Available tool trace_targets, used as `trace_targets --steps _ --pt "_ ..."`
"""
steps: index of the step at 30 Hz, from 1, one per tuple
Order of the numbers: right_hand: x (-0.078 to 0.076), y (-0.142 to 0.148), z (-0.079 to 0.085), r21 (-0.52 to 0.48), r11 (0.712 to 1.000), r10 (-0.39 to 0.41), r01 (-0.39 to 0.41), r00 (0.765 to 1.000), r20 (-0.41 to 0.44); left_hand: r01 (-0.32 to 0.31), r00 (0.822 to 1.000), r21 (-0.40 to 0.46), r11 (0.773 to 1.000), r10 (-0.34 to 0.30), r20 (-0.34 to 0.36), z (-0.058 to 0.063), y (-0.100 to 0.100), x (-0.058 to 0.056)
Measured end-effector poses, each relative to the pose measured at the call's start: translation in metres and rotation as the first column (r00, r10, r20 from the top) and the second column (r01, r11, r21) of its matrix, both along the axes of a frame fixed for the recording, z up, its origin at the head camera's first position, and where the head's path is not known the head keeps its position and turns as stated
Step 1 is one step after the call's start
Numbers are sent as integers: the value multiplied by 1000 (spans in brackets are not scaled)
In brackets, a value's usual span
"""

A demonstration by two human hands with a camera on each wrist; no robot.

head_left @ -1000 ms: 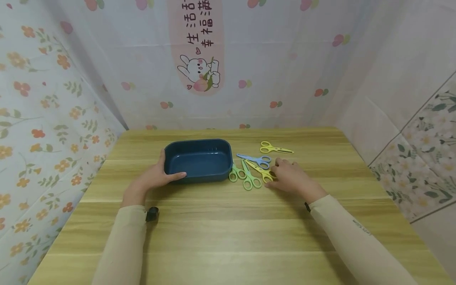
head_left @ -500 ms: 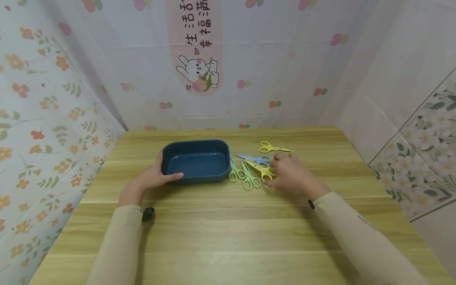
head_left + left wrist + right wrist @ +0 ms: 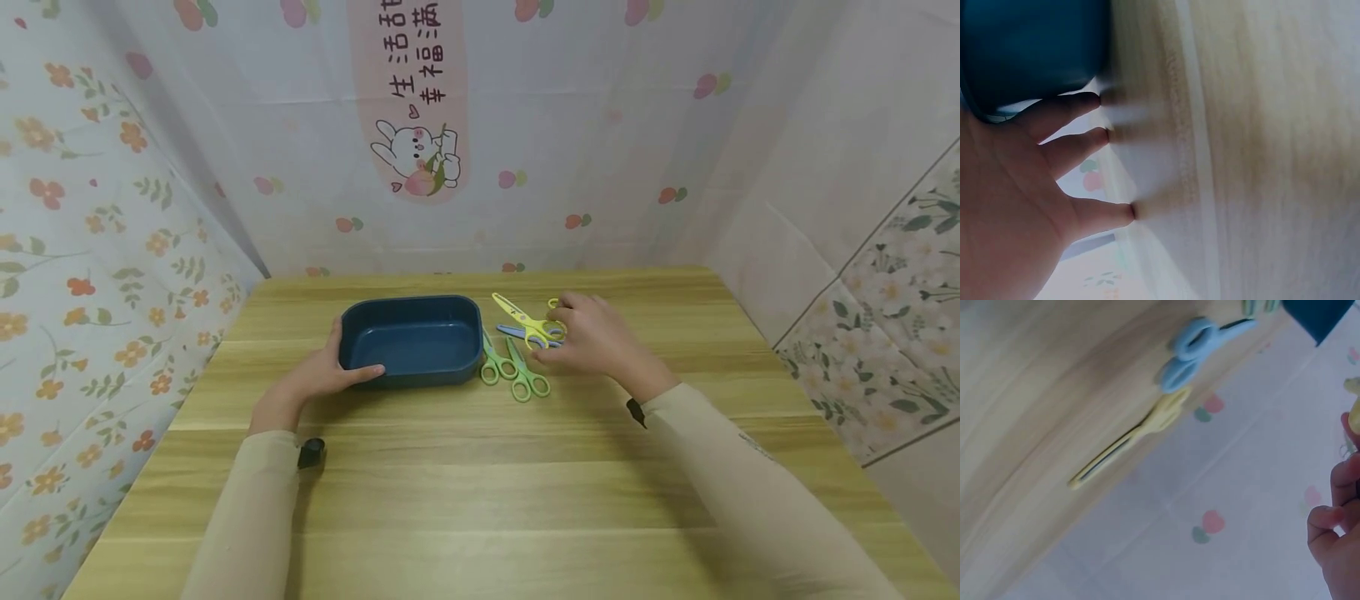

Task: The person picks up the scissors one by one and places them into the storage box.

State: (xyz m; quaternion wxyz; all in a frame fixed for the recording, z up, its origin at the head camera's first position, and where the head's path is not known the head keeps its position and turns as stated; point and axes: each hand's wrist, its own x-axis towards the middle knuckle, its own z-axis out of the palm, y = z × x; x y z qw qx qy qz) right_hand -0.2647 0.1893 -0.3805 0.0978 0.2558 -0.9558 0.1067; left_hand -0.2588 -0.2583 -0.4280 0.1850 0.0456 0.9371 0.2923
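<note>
My left hand (image 3: pixel 313 375) rests against the left end of a dark blue rectangular box (image 3: pixel 420 379), thumb along its front side. In the left wrist view, three fingers (image 3: pixel 1100 214) are straight and spread, tips down at the table. My right hand (image 3: pixel 594 337) pinches yellow children's scissors (image 3: pixel 517 315) by the handles, blades pointing toward the box, above blue scissors (image 3: pixel 513 337). Two green scissors (image 3: pixel 526 372) lie beside the box's right end. Other yellow scissors (image 3: pixel 1155 420) lie on the table, mostly hidden behind my right hand in the head view.
A wood-grain table (image 3: pixel 450 500) carries everything. Patterned cloths hang at the back (image 3: pixel 540 125), left (image 3: pixel 90 292) and right (image 3: pixel 885 333) of it. A black strap piece (image 3: pixel 311 452) sits at my left wrist.
My right hand has taken hold of the nearer yellow scissors and lifted them up and to the left, off the pile. My left hand and the box have shifted slightly left.
</note>
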Motion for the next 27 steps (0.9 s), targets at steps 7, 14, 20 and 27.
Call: trace_targets --steps 7,14,20,27 --pt "-3 -30 10 -7 1000 -5 5 1000 27 -13 1000 7 1000 13 1 -2 1 -1" --pt "-8 -62 16 32 999 10 -12 998 62 -21 1000 4 1000 21 -6 -1 0 1" --pt "-16 -87 15 69 997 19 -25 997 80 -25 1000 0 1000 25 -6 -3 0 0" --pt "-20 -110 11 117 993 -33 17 991 130 -31 999 3 1000 31 -13 -5 0 -2"
